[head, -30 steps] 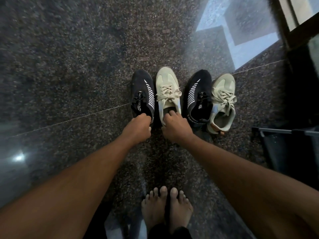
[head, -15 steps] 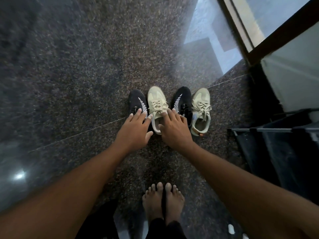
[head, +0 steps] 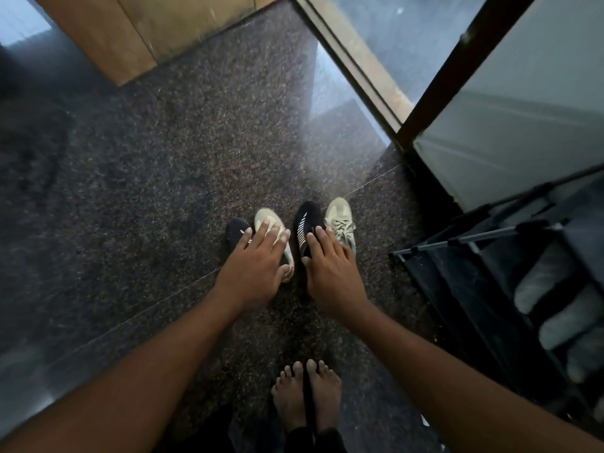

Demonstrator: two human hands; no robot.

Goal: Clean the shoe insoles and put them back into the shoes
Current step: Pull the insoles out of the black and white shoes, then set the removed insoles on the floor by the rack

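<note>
A dark speckled granite floor (head: 147, 191) runs underfoot, crossed by a thin seam (head: 130, 317). A wooden panel (head: 130, 34) stands at its far edge. At the right, a black metal-barred rack (head: 474, 240) holding pale bundles (head: 542, 276) sits beside a dark door frame (head: 443, 86).

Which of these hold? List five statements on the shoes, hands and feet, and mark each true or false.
1. On the floor the row runs: left black shoe, left beige shoe, right black shoe, right beige shoe. True.
2. The left hand grips an insole. False: its fingers are straight and hold nothing, and no insole shows.
3. The right hand is open over the right black shoe. True.
4. The feet wear socks. False: they are bare.
5. The rack stands left of the shoes. False: it is on their right.
</note>
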